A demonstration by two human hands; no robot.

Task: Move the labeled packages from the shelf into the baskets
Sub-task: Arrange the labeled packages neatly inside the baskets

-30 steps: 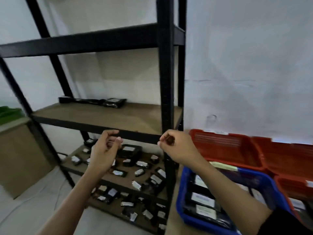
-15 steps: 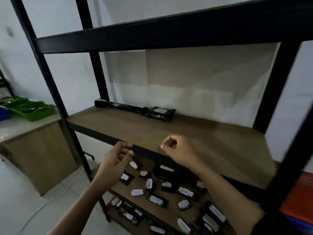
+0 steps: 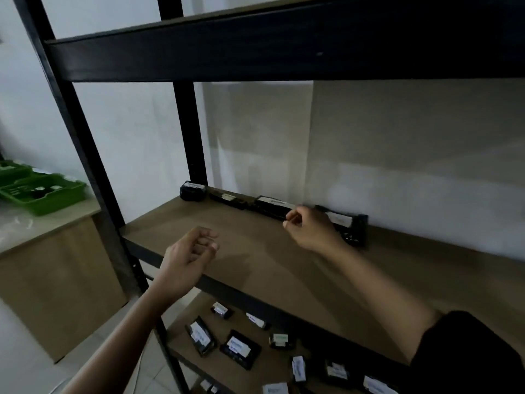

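Since the earlier frame, both hands had pushed deeper over the middle shelf and the view had closed in on its far edge.

Fingers of the right hand (image 3: 311,230) were curled, tips near the long black package (image 3: 272,206) at the back; whether they touched it could not be told. The left hand (image 3: 189,257) hovered over the near left of the shelf board (image 3: 255,265), loosely curled, holding nothing. Judged step: reaching to pick up. Next, the right hand needed to close on a package and draw it forward. Four dark, white-labeled packages lined the far wall: a small one (image 3: 192,190), a flat one (image 3: 228,199), the long one, and another (image 3: 348,226) behind the right hand. More packages (image 3: 240,349) lay scattered on the lower shelf.
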